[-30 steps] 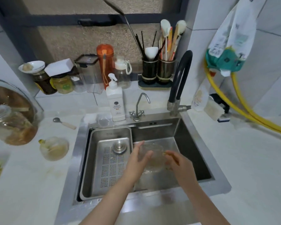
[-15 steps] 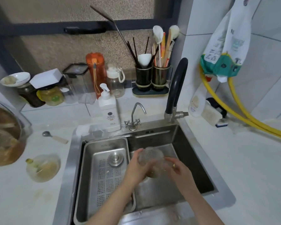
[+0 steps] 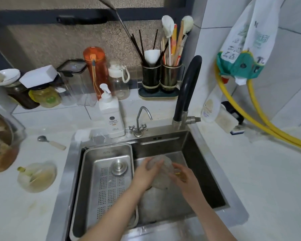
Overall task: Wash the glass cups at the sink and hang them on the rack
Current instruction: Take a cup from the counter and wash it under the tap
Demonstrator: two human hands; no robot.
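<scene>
Since half a second ago the glass cup (image 3: 161,173) has turned between my hands and now lies more on its side, and my view has dropped a little toward the basin. My left hand (image 3: 145,173) curls round the cup's left side, fingers wrapped over the top of it. My right hand (image 3: 184,179) holds the right side, fingers bent against the glass; something yellowish shows at those fingers, but I cannot tell what it is. The cup is held above the floor of the sink (image 3: 214,173), in its right-hand part, just beside the perforated steel tray (image 3: 104,185) that fills the left part. A round metal plug (image 3: 119,166) sits at the top of that tray.

Behind the basin stand a small chrome tap (image 3: 140,120) and a tall black faucet (image 3: 188,89), with a white pump bottle (image 3: 111,113) to the left of the tap. On the worktop (image 3: 261,180) at my left lie a spoon (image 3: 50,143) and a glass lid (image 3: 37,177). Further back are an orange bottle (image 3: 95,70), a clear bottle (image 3: 119,80) and two dark utensil holders (image 3: 161,76). A yellow hose (image 3: 261,115) runs along the right wall.
</scene>
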